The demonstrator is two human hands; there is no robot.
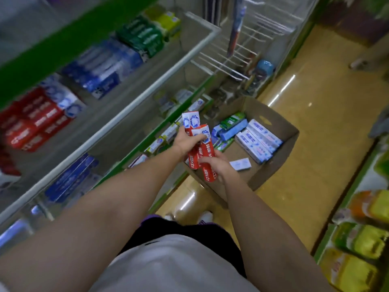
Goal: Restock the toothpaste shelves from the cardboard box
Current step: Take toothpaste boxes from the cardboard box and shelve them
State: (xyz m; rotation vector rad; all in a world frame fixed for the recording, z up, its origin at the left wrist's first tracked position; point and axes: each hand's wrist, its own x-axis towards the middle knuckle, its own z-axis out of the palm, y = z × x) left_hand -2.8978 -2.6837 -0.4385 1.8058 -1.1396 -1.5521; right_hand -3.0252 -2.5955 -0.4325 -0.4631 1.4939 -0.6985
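Several red toothpaste boxes (201, 149) are bunched together above the near corner of the cardboard box (280, 148). My left hand (187, 141) grips their upper part, fingers curled over the white-and-blue ends. My right hand (219, 166) holds the lower ends from the right. The cardboard box stands open on the floor and holds white-and-blue boxes (259, 140), a light blue box and green boxes (232, 121). The shelf (117, 121) on the left carries red toothpaste boxes (31, 123), blue ones (105, 66) and green ones (143, 36).
A lower shelf with a green edge (168, 123) carries small assorted boxes. White wire hooks (231, 57) stick out beyond the shelves. The yellow floor aisle (315, 133) runs to the right. Another shelf with yellow and green packs (362, 239) lines the right edge.
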